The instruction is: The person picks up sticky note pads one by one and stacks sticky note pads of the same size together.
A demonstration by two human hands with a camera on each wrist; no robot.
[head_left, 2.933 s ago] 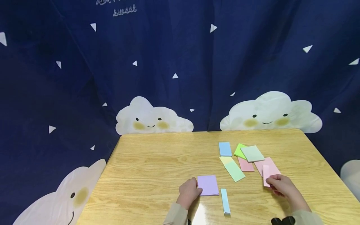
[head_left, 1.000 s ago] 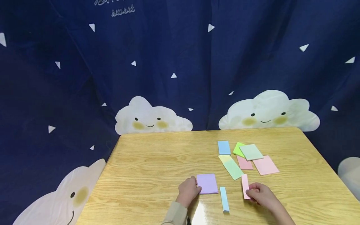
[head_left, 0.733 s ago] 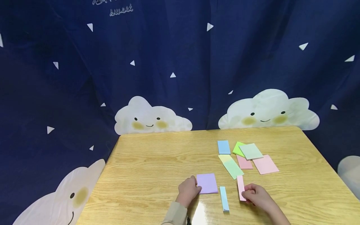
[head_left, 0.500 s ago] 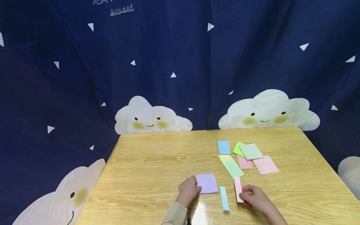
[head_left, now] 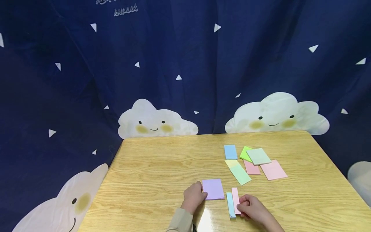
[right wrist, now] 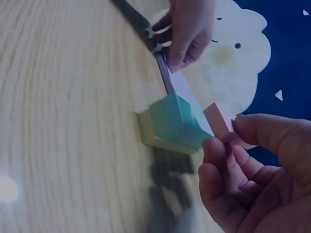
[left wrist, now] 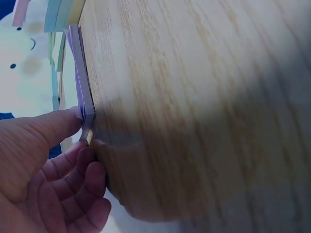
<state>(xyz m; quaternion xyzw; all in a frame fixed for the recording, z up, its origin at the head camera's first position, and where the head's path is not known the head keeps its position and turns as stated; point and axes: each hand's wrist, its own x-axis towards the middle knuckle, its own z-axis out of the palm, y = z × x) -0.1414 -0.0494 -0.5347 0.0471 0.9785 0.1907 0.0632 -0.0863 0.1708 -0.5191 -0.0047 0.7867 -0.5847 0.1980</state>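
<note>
My left hand (head_left: 193,196) pinches the left edge of a square purple sticky note pad (head_left: 213,189). The left wrist view shows the thumb on one face of that pad and the fingers bent at its corner. Between thumb and fingers, my right hand (head_left: 251,207) grips the near end of a narrow pink sticky note pad (head_left: 235,196). It lies over or along the right edge of a narrow light blue sticky note pad (head_left: 230,203). In the right wrist view the pink pad (right wrist: 219,120) is beside the blue pad (right wrist: 170,116), which has a pale yellow layer under it.
Further back on the wooden table (head_left: 156,167) lie a blue pad (head_left: 230,152), a pale green and yellow pad (head_left: 240,174), a bright green pad (head_left: 245,154), a grey-green pad (head_left: 259,156), a dark pink pad (head_left: 251,168) and a light pink pad (head_left: 274,170). A navy curtain (head_left: 174,58) hangs behind.
My right hand has brought the narrow pink pad leftward from the light pink pad to the narrow light blue one. The left hand stays at the purple pad.
</note>
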